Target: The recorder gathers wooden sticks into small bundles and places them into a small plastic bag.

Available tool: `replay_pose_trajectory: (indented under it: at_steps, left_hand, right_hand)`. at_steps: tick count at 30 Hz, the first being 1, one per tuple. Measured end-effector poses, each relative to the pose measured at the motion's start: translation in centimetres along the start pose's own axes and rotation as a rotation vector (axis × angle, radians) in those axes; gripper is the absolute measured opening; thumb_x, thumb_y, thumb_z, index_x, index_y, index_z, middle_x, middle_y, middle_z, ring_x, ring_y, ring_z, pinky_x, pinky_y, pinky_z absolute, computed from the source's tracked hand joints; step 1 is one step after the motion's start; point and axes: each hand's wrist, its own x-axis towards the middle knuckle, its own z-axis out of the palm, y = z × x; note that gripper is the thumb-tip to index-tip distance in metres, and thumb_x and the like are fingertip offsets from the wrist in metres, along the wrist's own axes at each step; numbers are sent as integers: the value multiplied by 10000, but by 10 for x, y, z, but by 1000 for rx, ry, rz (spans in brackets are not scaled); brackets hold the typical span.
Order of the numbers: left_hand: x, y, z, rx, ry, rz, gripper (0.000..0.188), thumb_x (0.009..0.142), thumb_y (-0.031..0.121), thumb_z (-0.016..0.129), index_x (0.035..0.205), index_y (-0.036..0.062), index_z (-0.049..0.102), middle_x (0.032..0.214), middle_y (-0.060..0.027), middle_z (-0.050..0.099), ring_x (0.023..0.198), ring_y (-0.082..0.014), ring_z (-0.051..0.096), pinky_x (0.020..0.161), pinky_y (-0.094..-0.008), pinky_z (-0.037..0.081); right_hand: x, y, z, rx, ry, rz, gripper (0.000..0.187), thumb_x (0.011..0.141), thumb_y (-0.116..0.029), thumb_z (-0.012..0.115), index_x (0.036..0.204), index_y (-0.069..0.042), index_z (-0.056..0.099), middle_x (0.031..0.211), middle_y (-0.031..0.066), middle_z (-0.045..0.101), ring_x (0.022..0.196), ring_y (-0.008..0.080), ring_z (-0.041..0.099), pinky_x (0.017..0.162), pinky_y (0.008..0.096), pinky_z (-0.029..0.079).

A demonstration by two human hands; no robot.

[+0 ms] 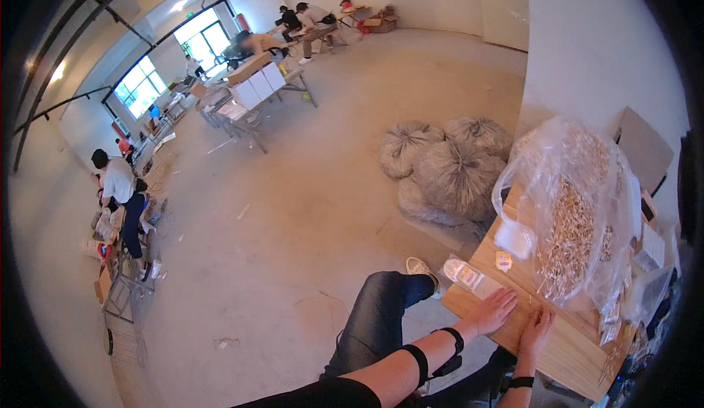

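Wooden worktop (pixel 565 349) under both hands, clear plastic sack just above them

Crinkled clear sack (pixel 579 202) of pale thin sticks bulges right above the grip; a small plastic packet (pixel 463 274) lies up-left of the left hand (pixel 493 311). Both the left and the right hand (pixel 535 332) lie flat, fingers spread, on a few loose sticks (pixel 529 307) between them, clamped on nothing

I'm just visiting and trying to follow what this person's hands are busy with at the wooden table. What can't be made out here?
- Head view: what lies between the left hand and right hand is too small to tell.
- The pale sticks inside the clear plastic bag are blurred by the film.
- The wooden table is cut off by the dark lens rim at its right end.
- The distant workers' tables are too small.
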Motion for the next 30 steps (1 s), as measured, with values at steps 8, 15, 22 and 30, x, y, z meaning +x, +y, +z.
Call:
replay_pose_trajectory:
  at_steps: [8,15,22,30]
  left_hand:
    - [12,-5,-9,-18,-36,-9,482,847,156,598,1297,6,514,1418,-186,447,1352,-321,392,1162,-447,275]
    - [16,-7,-9,-67,-102,69,476,843,164,587,1291,11,530,1402,-165,478,1356,-302,395,1165,-449,272]
    - [10,-6,-1,-110,-21,50,428,839,146,591,1242,3,570,1383,-165,490,1358,-298,394,1169,-444,263]
    - [13,-8,-1,-84,-57,61,438,801,145,613,1213,-2,580,1356,-177,495,1330,-317,415,1154,-457,286]
  right_hand:
    - [15,-29,1,-46,-144,-207,106,823,-52,622,919,-8,615,927,181,600,914,376,577,789,473,473]
    - [14,-28,5,19,-235,-192,91,802,-57,642,875,-21,601,878,152,577,853,354,580,733,452,472]
    - [14,-30,8,71,-238,-123,48,845,-60,615,877,-29,600,876,149,572,849,356,582,729,450,470]
    - [26,-33,9,124,-211,55,171,842,-89,624,1005,-36,622,1053,191,578,992,378,574,824,460,473]
